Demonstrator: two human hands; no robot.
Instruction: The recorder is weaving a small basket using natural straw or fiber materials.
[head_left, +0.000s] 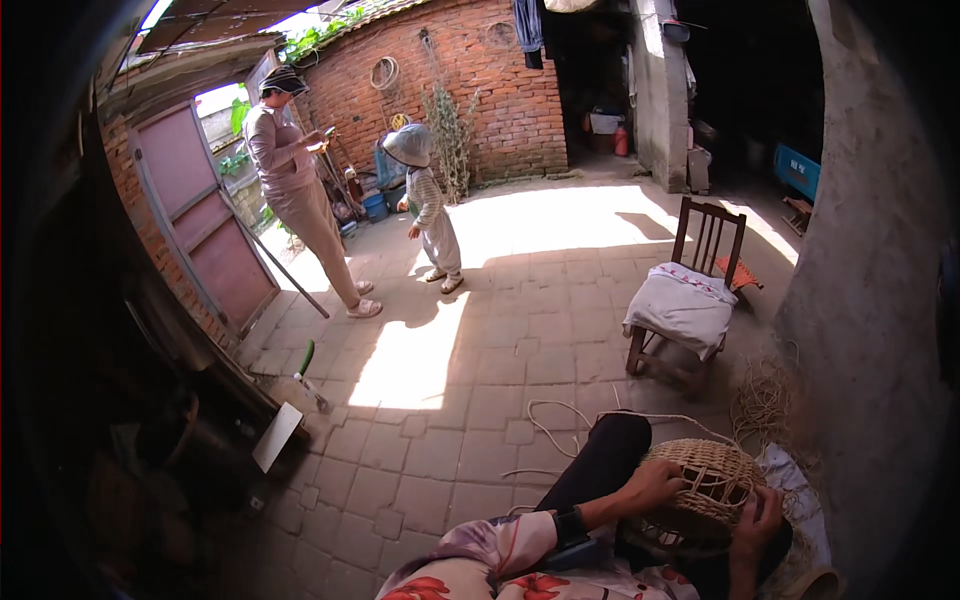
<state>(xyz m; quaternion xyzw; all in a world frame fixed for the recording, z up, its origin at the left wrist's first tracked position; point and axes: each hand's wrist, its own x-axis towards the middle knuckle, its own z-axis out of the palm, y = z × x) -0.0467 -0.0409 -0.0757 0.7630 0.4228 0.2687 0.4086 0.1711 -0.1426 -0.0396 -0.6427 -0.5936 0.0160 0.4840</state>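
A woven straw basket (712,462) with open gaps in its side rests over my lap at the lower right. My left hand (652,486) grips its left side, fingers bent against the weave. On its right side, my right hand (757,520) has its fingers curled at the weave; whether it also pinches a strand is too small to tell. A long pale strand (690,419) runs from near the basket to the left and loops onto the paving. Part of the basket's underside is hidden by my hands and shade.
A tangle of straw cord (765,400) lies by the wall, near white sheeting (800,500). Ahead stands a wooden chair (708,235) with a pale cloth (682,305). A person (285,170) and a smaller person in a hat (430,205) stand farther off at left.
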